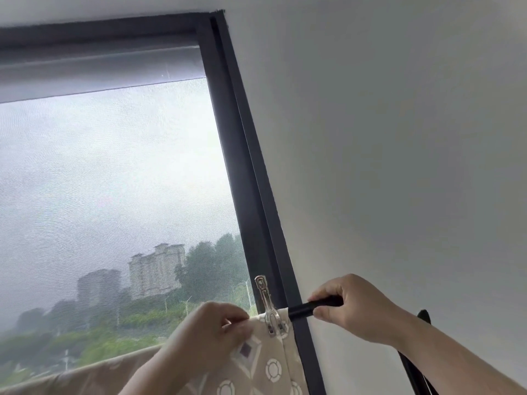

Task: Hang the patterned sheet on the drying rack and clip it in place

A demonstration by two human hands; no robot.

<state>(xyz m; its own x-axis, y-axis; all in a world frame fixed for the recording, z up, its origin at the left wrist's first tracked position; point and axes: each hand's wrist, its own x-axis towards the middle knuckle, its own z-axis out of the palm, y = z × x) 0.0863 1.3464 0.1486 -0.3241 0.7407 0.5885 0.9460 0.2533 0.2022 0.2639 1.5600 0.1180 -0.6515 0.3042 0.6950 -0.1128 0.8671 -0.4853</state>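
Observation:
The beige patterned sheet (265, 363), printed with white diamonds and circles, hangs over a black rack bar (302, 309) at the bottom of the head view. A metal clip (269, 309) stands upright on the sheet's top edge, clamping it to the bar. My left hand (211, 334) pinches the sheet's top fold just left of the clip. My right hand (350, 309) grips the bare end of the bar to the right of the clip. More of the sheet runs off to the lower left.
A dark window frame (251, 181) slants behind the clip, with a grey roller blind (94, 72) at its top. A white wall (399, 138) fills the right side. Black rack struts (413, 369) stand under my right forearm.

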